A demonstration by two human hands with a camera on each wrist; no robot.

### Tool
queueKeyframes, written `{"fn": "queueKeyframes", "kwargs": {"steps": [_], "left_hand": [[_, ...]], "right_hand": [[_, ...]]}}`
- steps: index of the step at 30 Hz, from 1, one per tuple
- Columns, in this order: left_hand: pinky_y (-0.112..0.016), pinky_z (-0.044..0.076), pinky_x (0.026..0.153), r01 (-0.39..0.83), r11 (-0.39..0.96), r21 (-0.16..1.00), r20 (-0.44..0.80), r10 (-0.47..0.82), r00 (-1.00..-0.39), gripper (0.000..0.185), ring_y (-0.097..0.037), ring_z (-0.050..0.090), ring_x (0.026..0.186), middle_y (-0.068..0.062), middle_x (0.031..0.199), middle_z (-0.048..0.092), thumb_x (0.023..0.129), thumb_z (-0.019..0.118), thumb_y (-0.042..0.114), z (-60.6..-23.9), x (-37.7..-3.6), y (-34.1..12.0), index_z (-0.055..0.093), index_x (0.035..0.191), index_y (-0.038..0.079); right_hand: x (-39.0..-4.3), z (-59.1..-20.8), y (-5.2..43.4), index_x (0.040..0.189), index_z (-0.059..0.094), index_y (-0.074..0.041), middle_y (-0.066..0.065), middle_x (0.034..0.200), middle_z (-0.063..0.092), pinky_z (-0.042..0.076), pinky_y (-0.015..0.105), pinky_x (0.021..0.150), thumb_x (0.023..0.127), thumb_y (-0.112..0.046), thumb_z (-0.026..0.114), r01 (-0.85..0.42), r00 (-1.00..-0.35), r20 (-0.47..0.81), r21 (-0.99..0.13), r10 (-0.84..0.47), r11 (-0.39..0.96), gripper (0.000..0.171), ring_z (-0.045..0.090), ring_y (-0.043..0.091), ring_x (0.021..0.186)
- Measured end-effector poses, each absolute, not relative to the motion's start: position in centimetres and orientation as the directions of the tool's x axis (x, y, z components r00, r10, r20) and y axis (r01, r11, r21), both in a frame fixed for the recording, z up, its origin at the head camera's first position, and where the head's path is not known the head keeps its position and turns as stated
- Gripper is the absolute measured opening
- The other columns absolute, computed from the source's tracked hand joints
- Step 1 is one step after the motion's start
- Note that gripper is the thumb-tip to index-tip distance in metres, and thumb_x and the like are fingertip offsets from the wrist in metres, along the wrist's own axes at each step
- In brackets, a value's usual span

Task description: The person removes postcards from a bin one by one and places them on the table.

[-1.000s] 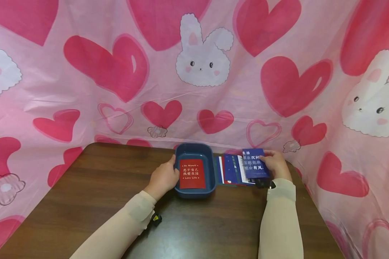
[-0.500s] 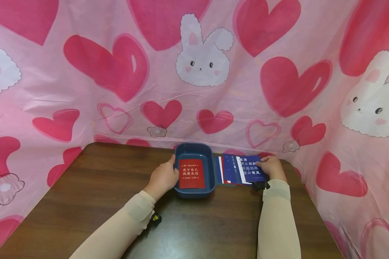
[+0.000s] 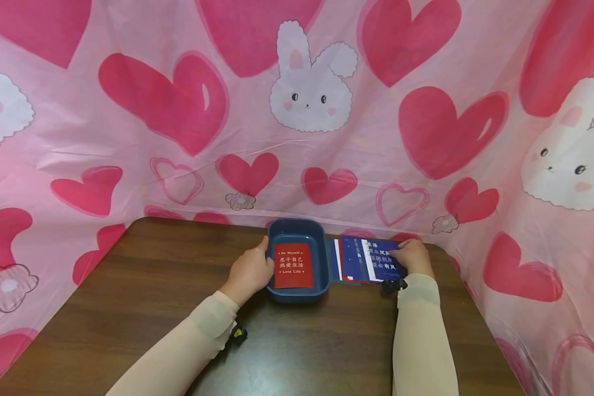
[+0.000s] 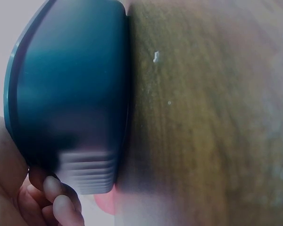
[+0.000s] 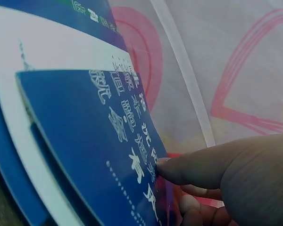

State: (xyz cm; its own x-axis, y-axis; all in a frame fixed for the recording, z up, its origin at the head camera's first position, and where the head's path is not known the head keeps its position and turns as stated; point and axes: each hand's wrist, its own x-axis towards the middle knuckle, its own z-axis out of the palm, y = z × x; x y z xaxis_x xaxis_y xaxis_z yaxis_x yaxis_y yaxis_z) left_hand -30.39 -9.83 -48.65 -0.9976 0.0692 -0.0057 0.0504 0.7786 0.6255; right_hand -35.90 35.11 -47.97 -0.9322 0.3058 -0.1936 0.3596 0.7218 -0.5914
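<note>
The left hand (image 3: 249, 270) grips the tub's (image 3: 322, 258) left rim; keep it steady. The right hand's (image 3: 412, 257) fingers pinch the top blue card (image 3: 382, 259) on the stack just right of the tub; lift only that one.

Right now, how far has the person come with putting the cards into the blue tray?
One red card already lies in the blue tray, which the left hand grips at its rim. The right hand pinches the top blue card of the pile beside the tray. That pile is left.
</note>
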Motion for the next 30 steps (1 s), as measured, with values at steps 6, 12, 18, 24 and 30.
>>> {"fn": "queueKeyframes", "kwargs": {"steps": [6,12,18,24,30], "left_hand": [[-0.037,0.050,0.057,0.051,0.782,0.621,-0.005,0.069,-0.998,0.075,-0.025,0.063,0.064,-0.019,0.106,0.079,0.109,0.066,0.027,-48.6,-30.4,-9.8,0.040,0.176,0.006],[-0.037,0.049,0.058,0.047,0.782,0.621,-0.012,0.069,-0.998,0.075,-0.026,0.063,0.065,-0.017,0.100,0.077,0.109,0.066,0.027,-48.7,-30.5,-9.7,0.040,0.176,0.007],[-0.037,0.050,0.059,0.045,0.778,0.627,-0.017,0.071,-0.997,0.075,-0.025,0.063,0.067,-0.017,0.106,0.079,0.110,0.066,0.026,-48.8,-30.6,-9.9,0.040,0.176,0.007],[-0.036,0.051,0.059,0.042,0.769,0.638,-0.022,0.073,-0.997,0.075,-0.025,0.063,0.065,-0.013,0.096,0.075,0.110,0.067,0.026,-48.7,-30.5,-10.0,0.039,0.177,0.007],[-0.037,0.049,0.058,0.040,0.769,0.638,-0.020,0.069,-0.997,0.075,-0.026,0.061,0.063,-0.012,0.090,0.072,0.110,0.066,0.026,-48.7,-30.4,-10.1,0.038,0.177,0.008]], "right_hand": [[-36.1,-47.6,35.2,0.127,0.076,0.011,0.035,0.133,0.069,0.057,0.066,0.111,0.105,-0.024,0.070,0.324,-0.944,-0.162,-0.619,0.288,0.716,0.041,0.065,0.048,0.115],[-37.6,-47.5,35.8,0.102,0.082,-0.006,0.021,0.113,0.075,0.057,0.054,0.099,0.100,-0.038,0.077,0.195,-0.972,-0.026,-0.648,0.234,0.736,0.033,0.065,0.038,0.102],[-36.3,-43.6,30.5,0.127,0.077,0.003,0.031,0.132,0.075,0.056,0.063,0.109,0.106,-0.033,0.070,0.099,-0.989,0.021,-0.629,0.145,0.771,0.043,0.070,0.047,0.120],[-36.1,-42.3,25.7,0.129,0.078,-0.002,0.024,0.121,0.078,0.062,0.051,0.093,0.110,-0.036,0.071,0.012,-1.000,0.004,-0.639,0.019,0.769,0.040,0.074,0.035,0.103],[-36.2,-41.8,21.9,0.125,0.078,-0.007,0.020,0.103,0.079,0.058,0.037,0.079,0.109,-0.040,0.071,-0.063,-0.996,-0.006,-0.670,-0.090,0.739,0.038,0.073,0.030,0.090]]}}
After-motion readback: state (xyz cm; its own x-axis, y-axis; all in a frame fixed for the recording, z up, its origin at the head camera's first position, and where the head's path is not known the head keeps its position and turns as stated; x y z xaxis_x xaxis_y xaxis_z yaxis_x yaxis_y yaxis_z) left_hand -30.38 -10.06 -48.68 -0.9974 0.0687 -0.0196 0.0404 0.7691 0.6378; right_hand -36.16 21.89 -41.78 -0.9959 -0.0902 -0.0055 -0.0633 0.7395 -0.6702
